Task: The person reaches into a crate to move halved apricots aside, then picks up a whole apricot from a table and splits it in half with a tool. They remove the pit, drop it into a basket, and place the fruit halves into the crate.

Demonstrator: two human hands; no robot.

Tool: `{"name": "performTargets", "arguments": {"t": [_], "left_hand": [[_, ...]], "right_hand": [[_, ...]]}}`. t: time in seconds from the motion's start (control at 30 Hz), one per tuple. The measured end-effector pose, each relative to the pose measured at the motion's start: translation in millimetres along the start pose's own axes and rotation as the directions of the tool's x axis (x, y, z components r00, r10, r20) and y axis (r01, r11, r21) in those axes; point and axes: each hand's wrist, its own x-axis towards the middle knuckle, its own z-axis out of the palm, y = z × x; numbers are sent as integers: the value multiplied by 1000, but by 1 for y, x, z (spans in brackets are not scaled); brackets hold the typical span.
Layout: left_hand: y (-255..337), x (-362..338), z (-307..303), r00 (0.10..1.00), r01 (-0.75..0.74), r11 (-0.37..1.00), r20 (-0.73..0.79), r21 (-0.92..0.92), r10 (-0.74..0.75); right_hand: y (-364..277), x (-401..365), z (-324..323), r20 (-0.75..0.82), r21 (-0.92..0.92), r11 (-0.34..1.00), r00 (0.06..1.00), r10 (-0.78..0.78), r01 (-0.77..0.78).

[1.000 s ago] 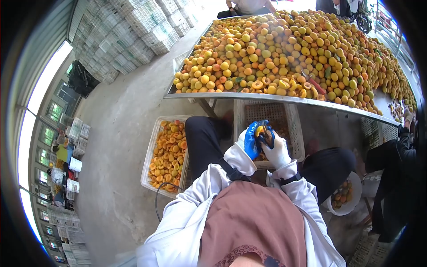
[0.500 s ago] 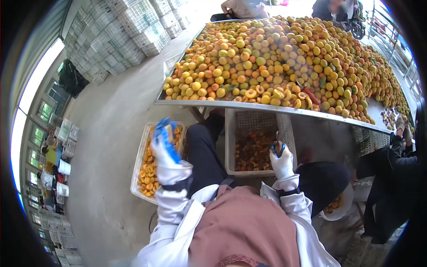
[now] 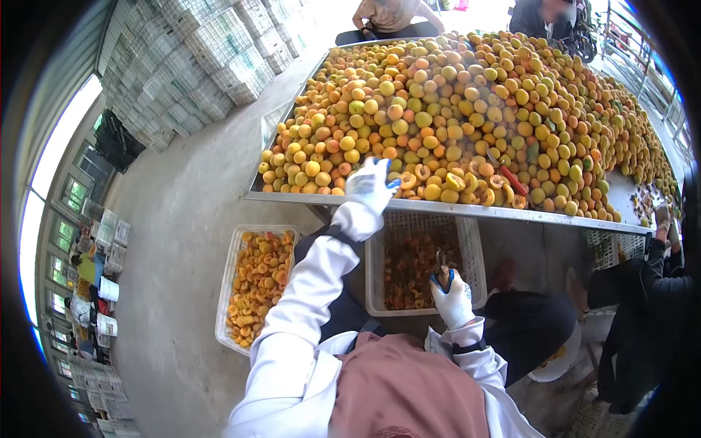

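My left hand [image 3: 370, 185], in a white glove with blue on the fingers, reaches over the near edge of a metal table [image 3: 307, 198]. Its fingers are apart, right at the heap of apricots [image 3: 431, 109]. Low in front of me, my right hand [image 3: 454, 301], gloved the same way, grips a small tool [image 3: 441, 264] with a dark handle and a metal tip pointing up. That tool overlaps a white crate [image 3: 475, 263] holding dark, reddish-brown fruit pieces. Several halved apricots [image 3: 454, 182] lie near my left hand.
A white crate of apricot halves [image 3: 259, 281] stands on the floor at left. A red-handled blade [image 3: 513, 180] rests among the fruit. One co-worker [image 3: 394, 18] sits across the table, another [image 3: 650, 270] works at right. Stacked crates [image 3: 197, 51] fill the back left.
My left hand has moved from above the left crate up and right to the apricots on the table. My right hand keeps its tool, now slightly lower in view.
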Motion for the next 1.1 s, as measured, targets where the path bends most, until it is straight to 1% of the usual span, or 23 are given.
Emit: {"name": "performTargets", "arguments": {"t": [0.03, 0.07, 0.13, 0.17, 0.3, 0.37, 0.4, 0.43, 0.47, 0.5, 0.53, 0.6, 0.63, 0.67, 0.73, 0.77, 0.8, 0.83, 0.87, 0.9, 1.0, 1.03, 1.1], "left_hand": [[8, 17, 11, 992, -1, 993, 122, 119, -13], [20, 27, 15, 974, 32, 980, 212, 196, -74], [20, 41, 45, 936, 21, 969, 335, 247, -106], [23, 46, 52, 916, 9, 964, 384, 266, -114], [26, 47, 61, 917, -24, 987, 397, 159, -42], [28, 45, 59, 942, 36, 999, 332, 29, -44], [32, 41, 52, 968, 92, 994, 239, -53, -77], [24, 35, 56, 990, 78, 962, 137, -262, -43], [15, 27, 61, 999, 43, 888, 31, -457, -33], [23, 15, 44, 930, 366, 421, 333, -830, -152], [17, -1, 48, 937, 346, 11, 345, -938, -61], [28, -38, 31, 904, 408, -427, 421, -807, 71], [32, -56, 30, 894, 423, -496, 438, -758, 93], [36, -73, 33, 883, 436, -562, 455, -703, 116], [38, -98, 57, 871, 460, -593, 465, -661, 156], [43, -109, 59, 855, 475, -621, 495, -624, 157], [51, -117, 55, 838, 488, -648, 522, -585, 160], [59, -126, 50, 831, 496, -650, 532, -575, 164], [70, -133, 39, 784, 511, -693, 607, -510, 131], [77, -137, 32, 730, 516, -732, 676, -445, 103], [83, -140, 31, 703, 551, -682, 708, -481, 69], [84, -142, 32, 699, 556, -681, 712, -477, 71], [86, -143, 35, 712, 563, -641, 700, -521, 57]], "right_hand": [[0, 1, 0, 11, 9, 1000, 1000, 5, -5], [-1, 1, -2, 11, 10, 1000, 1000, 4, -4], [-5, 1, -6, 58, 1, 997, 996, 72, -72], [-7, 0, -6, 47, 29, 996, 995, 86, -87], [0, 1, -6, 70, 50, 990, 989, 127, -131], [-1, 2, -6, 69, 78, 991, 993, 100, -105], [-1, 2, -7, 68, 80, 991, 992, 103, -109], [0, 1, -8, 35, 119, 991, 998, 57, -60], [-1, 0, -8, 1, 158, 987, 1000, 12, -12], [-6, -2, -9, -30, 223, 975, 1000, -8, 14], [-10, -3, -10, -26, 227, 974, 1000, -1, 7], [-21, -7, -15, -40, 362, 929, 997, -69, 79], [-30, -9, -21, 52, 414, 910, 998, -39, 14], [-25, -11, -14, 60, 414, 910, 998, -26, -1], [-10, -16, 4, 112, 494, 869, 989, -93, 26], [-21, -18, -1, 148, 436, 900, 986, -76, 5], [-24, -17, 1, 150, 433, 901, 987, -61, -10], [-25, -17, 2, 138, 393, 919, 986, -90, 29], [-27, -17, 3, 128, 351, 934, 984, -121, 69], [-33, -16, -1, 138, 375, 926, 986, -95, 37], [-32, -17, 1, 120, 329, 944, 990, -73, 30], [-33, -18, 0, 153, 323, 946, 987, -43, -9], [-35, -20, 0, 151, 308, 951, 988, -18, -30]]}}
